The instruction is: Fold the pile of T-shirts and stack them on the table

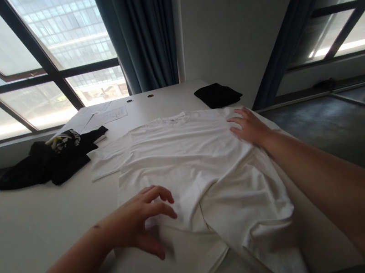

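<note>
A white T-shirt (168, 157) lies spread on the table, its collar toward the far end and one sleeve out to the left. The lower right part is rumpled and folded over itself, and its hem hangs toward me. My left hand (146, 216) hovers over the shirt's lower left part, fingers curved and apart, with nothing in it. On the shirt's upper right, near the shoulder, rests my right hand (248, 126), its fingers spread; no cloth is visibly gripped.
A black printed garment (57, 156) lies crumpled at the table's left edge. A folded black cloth (218, 95) sits at the far right. Sheets of paper (106, 115) lie at the far left of the white table (44, 227). Windows and a blue curtain (145, 31) stand behind.
</note>
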### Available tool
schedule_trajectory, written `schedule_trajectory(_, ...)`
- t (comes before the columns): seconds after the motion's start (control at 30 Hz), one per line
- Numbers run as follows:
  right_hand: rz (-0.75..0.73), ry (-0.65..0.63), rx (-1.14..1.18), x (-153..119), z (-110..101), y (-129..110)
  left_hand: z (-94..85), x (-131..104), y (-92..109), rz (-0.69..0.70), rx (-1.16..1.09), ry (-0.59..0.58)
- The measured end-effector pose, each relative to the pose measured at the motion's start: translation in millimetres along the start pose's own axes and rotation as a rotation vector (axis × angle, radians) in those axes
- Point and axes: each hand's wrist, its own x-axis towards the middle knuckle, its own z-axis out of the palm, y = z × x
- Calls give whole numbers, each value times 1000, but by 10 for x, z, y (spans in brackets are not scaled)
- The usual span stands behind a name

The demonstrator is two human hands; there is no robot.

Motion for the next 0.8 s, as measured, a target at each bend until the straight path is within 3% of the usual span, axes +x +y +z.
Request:
schedule_trajectory(0.07,-156,46,130,-198,-258,-435,48,31,133,66,-82,-42)
schedule_trajectory(0.1,-259,-4,220,-308,-399,-676,85,51,179,91,-94,-74)
schedule_trajectory(0.23,-530,-527,448,-753,-890,-1546,210,119,272,138,-49,-154)
schedule_trajectory(0.3,-603,-787,424,-922,-1025,-1826,218,125,312,120,-20,-163)
schedule_trajectory(0.33,-603,-845,391,-983,-1062,-1920,213,122,337,109,-12,-173)
schedule_trajectory(0.53,-518,-980,378,-1057,-1075,-2056,190,110,489,59,3,-172)
schedule_trajectory(0.67,-510,-1066,462,-1002,-1070,-1958,114,133,519,33,-110,-177)
schedule_trajectory(0.8,-527,-1205,559,-941,-1160,-1743,-75,110,500,0,-349,-261)
